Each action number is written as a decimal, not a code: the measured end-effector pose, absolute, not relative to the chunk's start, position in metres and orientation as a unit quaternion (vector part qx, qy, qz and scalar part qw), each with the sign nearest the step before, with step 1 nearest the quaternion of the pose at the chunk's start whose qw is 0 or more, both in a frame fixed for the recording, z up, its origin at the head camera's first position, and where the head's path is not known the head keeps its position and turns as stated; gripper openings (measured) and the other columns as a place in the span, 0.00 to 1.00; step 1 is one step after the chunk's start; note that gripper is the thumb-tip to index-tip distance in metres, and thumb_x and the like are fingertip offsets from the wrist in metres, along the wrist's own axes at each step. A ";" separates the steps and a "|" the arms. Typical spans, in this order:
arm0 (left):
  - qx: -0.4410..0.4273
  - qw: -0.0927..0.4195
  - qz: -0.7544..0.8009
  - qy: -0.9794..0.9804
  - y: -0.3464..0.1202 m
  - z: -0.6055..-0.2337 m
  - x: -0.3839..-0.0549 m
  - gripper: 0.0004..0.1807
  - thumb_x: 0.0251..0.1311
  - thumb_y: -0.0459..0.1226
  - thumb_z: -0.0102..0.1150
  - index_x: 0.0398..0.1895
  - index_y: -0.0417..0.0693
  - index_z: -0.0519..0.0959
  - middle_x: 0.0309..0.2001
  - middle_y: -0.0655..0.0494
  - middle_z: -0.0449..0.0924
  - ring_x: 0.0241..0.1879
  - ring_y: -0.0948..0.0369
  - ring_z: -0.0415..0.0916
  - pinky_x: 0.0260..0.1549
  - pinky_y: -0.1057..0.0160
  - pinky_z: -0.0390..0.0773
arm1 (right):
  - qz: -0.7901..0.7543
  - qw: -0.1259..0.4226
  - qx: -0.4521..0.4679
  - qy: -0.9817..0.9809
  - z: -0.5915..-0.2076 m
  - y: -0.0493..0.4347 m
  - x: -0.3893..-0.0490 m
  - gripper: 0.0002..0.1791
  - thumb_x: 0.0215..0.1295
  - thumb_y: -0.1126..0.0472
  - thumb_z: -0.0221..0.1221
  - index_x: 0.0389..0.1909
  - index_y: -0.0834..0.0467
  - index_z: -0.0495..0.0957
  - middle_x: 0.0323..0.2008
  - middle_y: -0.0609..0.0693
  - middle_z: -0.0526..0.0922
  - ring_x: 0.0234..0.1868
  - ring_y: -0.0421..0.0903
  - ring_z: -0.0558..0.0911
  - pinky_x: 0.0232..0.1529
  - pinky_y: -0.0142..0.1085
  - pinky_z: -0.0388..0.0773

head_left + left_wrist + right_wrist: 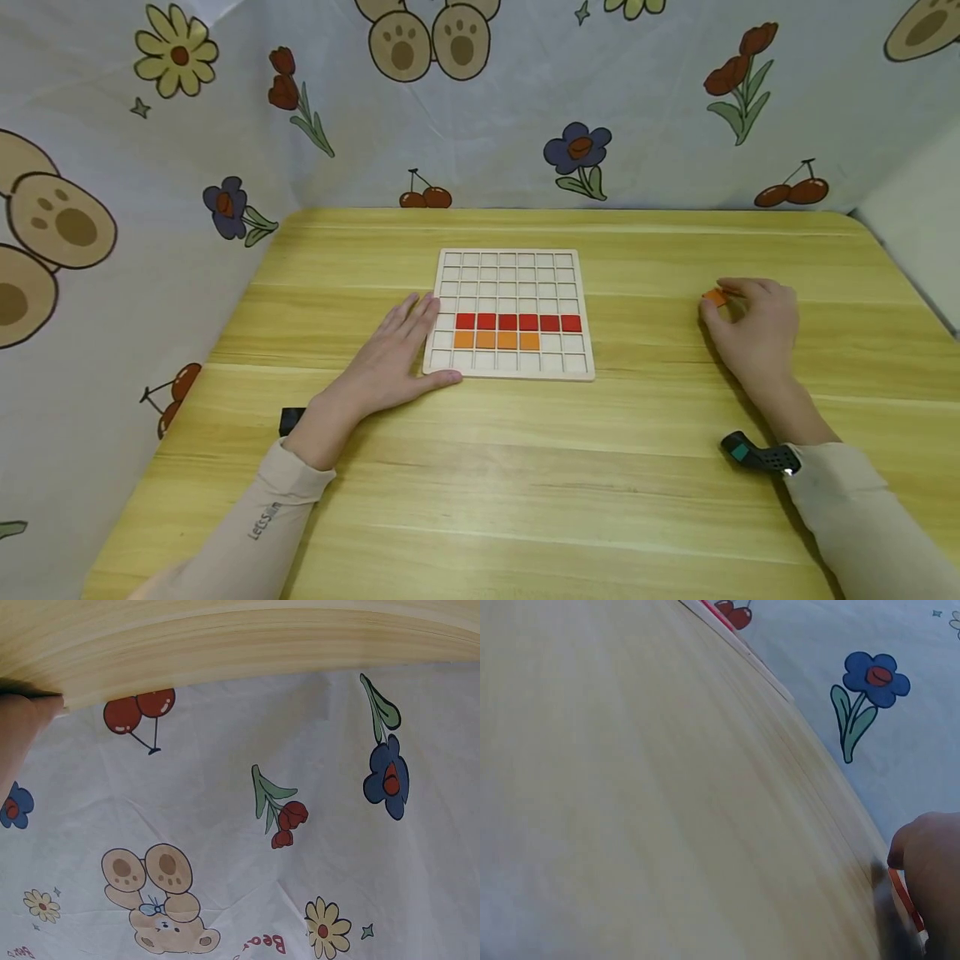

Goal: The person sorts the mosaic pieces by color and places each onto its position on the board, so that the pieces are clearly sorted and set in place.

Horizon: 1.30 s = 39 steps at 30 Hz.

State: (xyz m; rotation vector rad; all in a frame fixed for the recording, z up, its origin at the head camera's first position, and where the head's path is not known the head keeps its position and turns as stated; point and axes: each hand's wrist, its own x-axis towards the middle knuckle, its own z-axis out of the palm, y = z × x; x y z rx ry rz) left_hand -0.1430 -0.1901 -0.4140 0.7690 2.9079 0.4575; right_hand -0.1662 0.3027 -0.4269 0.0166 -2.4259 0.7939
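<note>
A square wooden grid board [510, 283] lies on the table, with a row of red tiles [507, 322] and, below it, a shorter row of orange tiles [497, 340] starting from the left. My left hand [390, 358] rests with straight, spread fingers along the board's left edge, its thumb at the lower left corner. Well to the right of the board, my right hand [757, 329] pinches an orange tile [714, 297] between thumb and fingertips. In the right wrist view, that hand [934, 870] shows only in part, with the tile's orange edge [906, 900] beneath it.
The wooden table [525, 483] reaches back to a patterned cloth [510, 125] hanging behind it and along the left side. A black strap [761, 456] sits on the right wrist, and a small black device [291, 421] shows beside the left wrist.
</note>
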 end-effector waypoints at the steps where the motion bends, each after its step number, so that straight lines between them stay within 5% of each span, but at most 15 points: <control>1: 0.252 0.050 0.150 0.955 -0.190 -0.414 -0.143 0.62 0.66 0.71 0.54 0.87 0.45 0.40 0.87 0.50 0.36 0.86 0.48 0.31 0.85 0.46 0.38 | 0.294 0.282 -0.004 -0.913 -0.428 0.304 -0.166 0.16 0.64 0.65 0.67 0.49 0.72 0.85 0.48 0.72 0.84 0.52 0.71 0.75 0.53 0.60 0.64; 19: 0.253 0.048 0.148 0.955 -0.191 -0.414 -0.143 0.62 0.66 0.72 0.54 0.87 0.46 0.39 0.87 0.50 0.36 0.86 0.49 0.31 0.85 0.46 0.38 | 0.279 0.251 -0.031 -0.926 -0.426 0.302 -0.166 0.17 0.65 0.63 0.67 0.51 0.69 0.85 0.47 0.70 0.86 0.49 0.67 0.80 0.52 0.57 0.67; 27: 0.254 0.049 0.149 0.954 -0.190 -0.415 -0.144 0.62 0.66 0.72 0.53 0.87 0.47 0.39 0.87 0.51 0.36 0.86 0.49 0.30 0.85 0.47 0.37 | 0.299 0.268 0.005 -0.916 -0.426 0.301 -0.165 0.16 0.64 0.62 0.69 0.51 0.65 0.87 0.43 0.65 0.88 0.44 0.61 0.85 0.46 0.31 0.60; 39: 0.256 0.046 0.148 0.954 -0.191 -0.416 -0.144 0.62 0.66 0.72 0.53 0.87 0.46 0.39 0.87 0.50 0.36 0.86 0.49 0.30 0.85 0.46 0.37 | 0.314 0.263 0.061 -0.910 -0.425 0.288 -0.163 0.16 0.64 0.62 0.70 0.52 0.60 0.88 0.43 0.60 0.90 0.41 0.57 0.87 0.41 0.15 0.66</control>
